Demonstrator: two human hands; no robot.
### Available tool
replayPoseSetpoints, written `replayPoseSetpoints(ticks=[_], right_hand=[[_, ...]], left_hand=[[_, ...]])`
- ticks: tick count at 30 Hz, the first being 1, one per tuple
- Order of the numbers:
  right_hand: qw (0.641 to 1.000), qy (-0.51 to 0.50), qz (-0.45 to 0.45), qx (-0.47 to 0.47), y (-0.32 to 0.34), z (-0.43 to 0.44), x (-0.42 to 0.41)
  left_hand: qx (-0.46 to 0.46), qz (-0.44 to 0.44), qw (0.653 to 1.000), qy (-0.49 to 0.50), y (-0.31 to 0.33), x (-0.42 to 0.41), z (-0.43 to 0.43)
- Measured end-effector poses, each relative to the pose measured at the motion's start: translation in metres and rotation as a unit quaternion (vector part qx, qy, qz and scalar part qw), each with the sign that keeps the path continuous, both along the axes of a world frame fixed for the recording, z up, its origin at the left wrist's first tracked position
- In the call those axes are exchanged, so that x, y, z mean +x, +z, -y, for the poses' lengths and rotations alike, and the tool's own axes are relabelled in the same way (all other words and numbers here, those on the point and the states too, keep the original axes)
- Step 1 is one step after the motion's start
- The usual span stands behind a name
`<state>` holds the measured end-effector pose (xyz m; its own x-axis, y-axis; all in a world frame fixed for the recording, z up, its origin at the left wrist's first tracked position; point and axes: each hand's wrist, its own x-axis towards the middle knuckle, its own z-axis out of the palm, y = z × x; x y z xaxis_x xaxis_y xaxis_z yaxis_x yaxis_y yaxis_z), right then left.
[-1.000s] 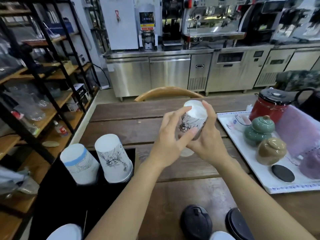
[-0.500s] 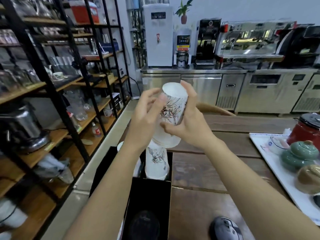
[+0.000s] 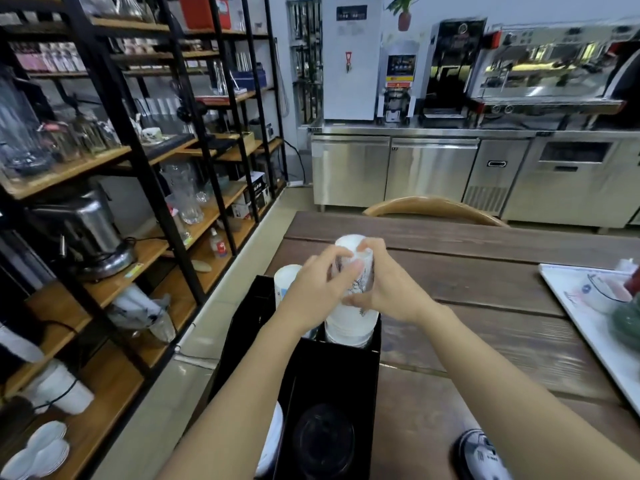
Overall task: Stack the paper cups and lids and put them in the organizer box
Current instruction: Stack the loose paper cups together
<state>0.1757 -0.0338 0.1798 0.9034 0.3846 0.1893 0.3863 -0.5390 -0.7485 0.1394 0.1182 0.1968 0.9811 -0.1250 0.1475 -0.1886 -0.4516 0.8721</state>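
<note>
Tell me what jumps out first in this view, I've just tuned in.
Both hands, the left hand and the right hand, clasp an upside-down printed paper cup at centre frame, over the stacked cups standing in the black organizer box at the table's left edge. Behind, steel counters and a coffee machine line the wall.

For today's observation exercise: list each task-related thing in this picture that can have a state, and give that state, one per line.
Left hand: gripping the printed cup.
Right hand: gripping the same cup.
Printed cup: upside down, atop the stack.
Cup stack: standing in the organizer box.
Organizer box: open-topped, partly filled.
Black lid: loose on the table.
</note>
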Motion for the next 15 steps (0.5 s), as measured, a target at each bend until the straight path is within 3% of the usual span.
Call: replayPoseSetpoints(ticks=[9,15], right_hand=[[1.0,-0.025,-0.006,-0.01,-0.02,0.004,0.001],[0.994,-0.013,-0.005,-0.108,-0.011,0.018,-0.015]], left_hand=[[0.109,0.017,0.992,0.055,-0.017,-0.001,0.003],[0.14,0.048,0.986,0.077,-0.018,-0.006,0.009]])
